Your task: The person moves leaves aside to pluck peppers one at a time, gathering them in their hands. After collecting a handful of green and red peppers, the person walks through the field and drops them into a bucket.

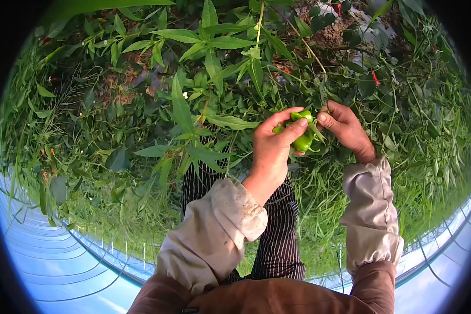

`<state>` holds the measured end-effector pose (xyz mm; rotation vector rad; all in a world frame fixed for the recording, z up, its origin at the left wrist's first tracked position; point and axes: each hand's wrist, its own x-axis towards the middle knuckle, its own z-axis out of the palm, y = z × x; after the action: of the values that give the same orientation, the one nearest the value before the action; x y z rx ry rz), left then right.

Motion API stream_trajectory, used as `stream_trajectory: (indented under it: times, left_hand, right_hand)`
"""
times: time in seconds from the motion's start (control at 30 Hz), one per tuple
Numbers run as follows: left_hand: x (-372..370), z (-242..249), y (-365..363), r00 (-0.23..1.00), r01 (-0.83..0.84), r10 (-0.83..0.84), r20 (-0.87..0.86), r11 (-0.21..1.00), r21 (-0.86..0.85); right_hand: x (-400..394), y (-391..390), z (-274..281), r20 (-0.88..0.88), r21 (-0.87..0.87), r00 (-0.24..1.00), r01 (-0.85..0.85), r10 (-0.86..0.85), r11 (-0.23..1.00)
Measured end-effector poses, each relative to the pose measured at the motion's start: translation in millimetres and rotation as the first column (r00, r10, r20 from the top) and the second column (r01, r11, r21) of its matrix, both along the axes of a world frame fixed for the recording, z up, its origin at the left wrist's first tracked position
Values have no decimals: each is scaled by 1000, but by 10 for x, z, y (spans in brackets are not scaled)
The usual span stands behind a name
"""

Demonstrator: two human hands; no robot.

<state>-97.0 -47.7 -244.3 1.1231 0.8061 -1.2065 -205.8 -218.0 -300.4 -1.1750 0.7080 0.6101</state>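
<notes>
Several bright green peppers (pixel 302 142) are gathered in my left hand (pixel 271 144), its thumb pressed over them and its fingers curled beneath. One short curved stalk sticks out at the lower right of the bunch. Just to the right, my right hand (pixel 350 132) is closed, thumb against the bent fingers, beside the peppers and among the plant's leaves. What its fingertips pinch is too small to make out. A narrow green leaf hangs between the two hands.
Tall leafy stems (pixel 209 52) rise in front and left of my hands. A red pepper (pixel 376 78) hangs at the upper right, and more red ones (pixel 46 175) show at far left. Striped trousers (pixel 280 235) stand in grass. Thin curved hoops (pixel 429 256) line the lower edges.
</notes>
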Motion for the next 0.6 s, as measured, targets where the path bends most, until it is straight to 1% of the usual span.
stream_trajectory:
  times: [0.03,0.07,0.1,0.13,0.17,0.2,0.23,0.27,0.3,0.33,0.37,0.4,0.47,0.5,0.53,0.57,0.6]
  left_hand:
    - [-5,5,20,999,-45,44,-16,998,-34]
    - [56,30,4,999,-41,41,-15,999,-35]
    - [130,58,2,994,-106,107,5,990,-88]
    - [195,77,8,984,-170,175,23,975,-141]
    - [230,88,40,988,-149,151,-11,962,-230]
    - [236,69,71,994,-110,99,-51,946,-304]
    - [218,61,92,990,-113,73,-120,923,-369]
    - [190,64,92,981,-121,40,-191,893,-433]
    - [191,108,48,960,-170,56,-275,896,-411]
    - [195,123,29,959,-172,55,-280,894,-415]
    - [214,131,20,959,-183,50,-279,861,-474]
    - [241,139,20,959,-194,47,-278,826,-529]
    - [283,117,45,959,-199,50,-277,818,-540]
    - [274,77,83,958,-212,50,-283,787,-579]
    - [266,53,106,956,-227,51,-289,754,-617]
    - [284,83,89,952,-240,62,-298,753,-612]
    - [283,100,80,952,-244,64,-301,750,-615]
  right_hand:
    - [-12,37,-31,-29,-59,1000,2,-4,998]
    - [-27,67,-71,-57,-116,998,3,-10,993]
    - [-64,49,-120,-84,-230,992,-111,94,967]
    - [-121,51,-122,-84,-229,992,-109,91,967]
    - [-129,64,-90,-45,-462,937,-327,347,824]
    - [-100,93,-27,-69,-665,812,-471,579,580]
    - [-76,168,36,-1,-668,840,-404,542,625]
    - [-75,238,40,0,-776,776,-397,631,489]
    - [8,291,114,2,-868,743,-330,669,370]
    - [102,328,188,-6,-938,707,-248,707,240]
    - [124,368,206,-44,-966,701,-212,712,149]
    - [178,424,211,-57,-972,717,-199,695,126]
    - [307,405,289,-36,-972,637,-201,770,121]
    - [311,395,260,-36,-972,635,-200,772,120]
    - [312,366,191,115,-927,625,-211,772,309]
    - [329,338,134,259,-846,617,-226,743,483]
    - [345,330,80,255,-848,615,-229,746,478]
